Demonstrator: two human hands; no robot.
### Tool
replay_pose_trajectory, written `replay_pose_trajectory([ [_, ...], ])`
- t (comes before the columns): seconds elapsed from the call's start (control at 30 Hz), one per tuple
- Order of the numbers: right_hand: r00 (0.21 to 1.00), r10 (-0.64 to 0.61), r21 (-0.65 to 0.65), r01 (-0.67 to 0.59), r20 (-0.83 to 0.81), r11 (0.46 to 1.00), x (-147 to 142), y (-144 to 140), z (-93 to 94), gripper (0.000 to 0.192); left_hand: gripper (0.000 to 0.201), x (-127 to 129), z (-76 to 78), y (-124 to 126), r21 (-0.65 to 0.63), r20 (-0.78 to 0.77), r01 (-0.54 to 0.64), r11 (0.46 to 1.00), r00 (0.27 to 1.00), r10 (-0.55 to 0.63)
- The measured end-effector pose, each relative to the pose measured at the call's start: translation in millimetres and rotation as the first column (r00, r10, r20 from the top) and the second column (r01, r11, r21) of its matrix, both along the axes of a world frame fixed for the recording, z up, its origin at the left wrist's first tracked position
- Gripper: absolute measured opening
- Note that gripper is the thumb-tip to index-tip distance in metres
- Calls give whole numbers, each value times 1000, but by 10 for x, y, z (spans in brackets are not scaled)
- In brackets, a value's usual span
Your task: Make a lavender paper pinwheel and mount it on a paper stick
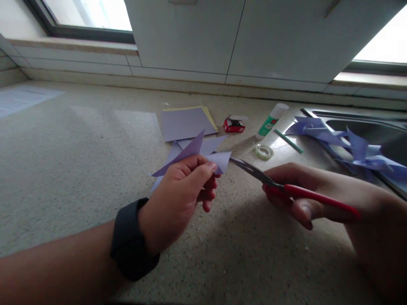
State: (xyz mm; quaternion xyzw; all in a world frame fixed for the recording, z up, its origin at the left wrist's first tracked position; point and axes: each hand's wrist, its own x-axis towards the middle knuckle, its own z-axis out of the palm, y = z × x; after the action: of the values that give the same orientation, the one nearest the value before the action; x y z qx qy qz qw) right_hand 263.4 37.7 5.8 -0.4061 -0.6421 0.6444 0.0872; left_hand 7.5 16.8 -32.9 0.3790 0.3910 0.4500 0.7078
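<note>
Folded purple paper (193,154) is pinched between the thumb and fingers of the left hand (178,192), just left of the middle of the frame, and it is held a little above the speckled counter (63,169). A black watch (130,239) is worn on that wrist. Red-handled scissors (280,186) are gripped by the right hand (318,199) at the right of the frame, with the fingers closed around the handles. The blades are pointed left and are opened only a little, and their tips are seen just beside the right edge of the folded paper. More purple scraps (178,146) are spread on the counter behind the left hand. Flat sheets of purple and yellow paper (186,123) are stacked above the middle. Next to them, a small red box (234,125) is seen, then a green and white glue stick (271,120) lying on its side, a roll of tape (263,151) and a green stick (288,141). Long purple paper strips (346,146) are piled over the edge of a metal sink (375,118) at the right.
</note>
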Motion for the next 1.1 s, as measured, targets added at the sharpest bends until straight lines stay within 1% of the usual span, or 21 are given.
replay_pose_trajectory([
  [0.07,999,-29,74,31,-30,997,-33,49,-74,49,20,-1,-4,-3,28,-21,14,1000,1000,-14],
  [0.13,985,-157,188,167,-66,968,-102,75,-133,47,18,-1,-13,-5,63,-47,37,997,998,-34],
  [0.17,972,-229,218,235,-50,947,-148,79,-153,48,18,0,-19,-7,78,-63,56,995,997,-51],
  [0.2,954,-294,232,298,-53,926,-197,78,-167,45,18,1,-25,-9,90,-82,77,993,994,-69],
  [0.23,935,-343,241,354,-91,903,-247,74,-174,42,18,2,-30,-11,99,-100,95,991,991,-85],
  [0.27,920,-373,240,392,-122,888,-294,69,-178,38,18,3,-34,-13,102,-119,108,989,988,-96],
  [0.43,849,-451,228,514,-276,827,-435,53,-189,30,18,5,-28,-26,96,-210,138,986,971,-115],
  [0.5,827,-463,225,541,-318,811,-450,52,-198,28,19,3,-20,-29,108,-238,155,982,963,-126],
  [0.63,806,-482,249,573,-345,780,-461,50,-220,29,20,-3,-16,-35,125,-265,190,974,952,-152],
  [0.77,783,-497,270,605,-374,749,-464,55,-246,32,19,-8,-14,-33,155,-315,203,967,938,-147],
  [0.9,773,-484,273,610,-410,744,-454,63,-237,31,21,-7,0,-26,159,-348,231,960,923,-165],
  [0.97,773,-469,269,604,-428,750,-458,57,-219,30,25,-2,10,-26,162,-298,249,955,935,-194],
  [1.03,774,-458,265,597,-436,757,-477,40,-205,30,28,8,20,-27,156,-180,245,957,960,-216],
  [1.1,785,-442,264,580,-433,770,-506,14,-206,30,33,24,26,-25,141,-77,217,966,975,-208],
])
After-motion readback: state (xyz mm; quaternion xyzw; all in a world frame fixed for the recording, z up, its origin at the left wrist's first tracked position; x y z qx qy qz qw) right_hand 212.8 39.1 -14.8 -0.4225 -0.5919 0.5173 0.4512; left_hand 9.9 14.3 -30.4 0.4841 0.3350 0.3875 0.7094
